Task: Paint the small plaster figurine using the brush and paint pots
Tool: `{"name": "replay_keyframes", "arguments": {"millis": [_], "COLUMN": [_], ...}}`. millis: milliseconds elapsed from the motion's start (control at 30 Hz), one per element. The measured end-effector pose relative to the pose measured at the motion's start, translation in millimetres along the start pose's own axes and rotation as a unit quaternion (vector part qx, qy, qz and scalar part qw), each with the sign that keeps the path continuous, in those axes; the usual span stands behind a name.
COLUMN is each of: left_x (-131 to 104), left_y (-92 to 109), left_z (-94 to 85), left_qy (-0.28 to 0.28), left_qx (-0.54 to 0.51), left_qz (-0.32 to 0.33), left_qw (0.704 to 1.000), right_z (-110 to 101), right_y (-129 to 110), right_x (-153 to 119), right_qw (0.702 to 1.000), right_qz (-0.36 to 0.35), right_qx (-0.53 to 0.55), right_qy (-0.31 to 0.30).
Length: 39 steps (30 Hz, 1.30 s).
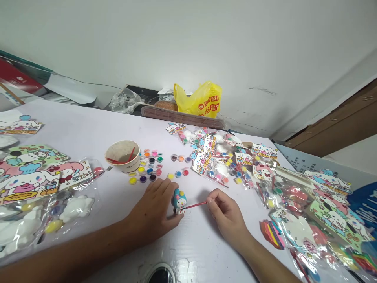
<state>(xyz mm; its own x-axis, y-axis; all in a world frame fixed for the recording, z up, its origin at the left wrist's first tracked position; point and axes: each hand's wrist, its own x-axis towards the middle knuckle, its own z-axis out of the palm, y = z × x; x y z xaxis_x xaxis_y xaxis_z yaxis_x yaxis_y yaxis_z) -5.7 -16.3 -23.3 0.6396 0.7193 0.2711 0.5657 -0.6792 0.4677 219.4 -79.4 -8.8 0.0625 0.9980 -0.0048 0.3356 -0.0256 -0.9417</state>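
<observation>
The left hand (156, 208) grasps the figurine (180, 199) between thumb (174, 223) and fingers (170, 188); the right hand (226, 215) pinches a red brush (197, 204) at its body.

1. The figurine (179, 199) is showing a blue hood, a yellow patch and a white face.
2. The paintbrush (198, 204) is showing a red handle.
3. The paint pots (150, 171) are displaying yellow, blue, purple and green.
4. The bag (190, 103) is bearing red lettering on yellow.
5. The tabletop (88, 131) is looking pale lilac.
</observation>
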Motion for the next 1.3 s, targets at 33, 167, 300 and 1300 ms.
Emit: {"name": "replay_keyframes", "arguments": {"millis": [33,167,300,1300], "left_x": [0.2,1.2,2.2,0.2], "left_y": [0.1,-0.1,0.6,-0.2], "left_z": [0.1,-0.1,-3.1,-1.8], "left_qy": [-0.003,-0.002,-0.009,0.015], "left_qx": [0.002,0.021,0.039,0.061], "left_qz": [-0.001,0.001,-0.001,0.025], "left_qw": [1.0,1.0,0.999,0.998], "right_z": [-0.3,-1.8,-2.7,-3.1], "right_y": [0.5,2.6,2.1,2.1], "right_x": [-0.1,0.9,3.0,1.1], "right_qw": [1.0,1.0,0.999,1.0], "right_qz": [0.0,-0.005,-0.008,-0.004], "right_qx": [-0.001,-0.009,-0.02,0.019], "right_qy": [0.005,0.021,0.024,0.005]}}
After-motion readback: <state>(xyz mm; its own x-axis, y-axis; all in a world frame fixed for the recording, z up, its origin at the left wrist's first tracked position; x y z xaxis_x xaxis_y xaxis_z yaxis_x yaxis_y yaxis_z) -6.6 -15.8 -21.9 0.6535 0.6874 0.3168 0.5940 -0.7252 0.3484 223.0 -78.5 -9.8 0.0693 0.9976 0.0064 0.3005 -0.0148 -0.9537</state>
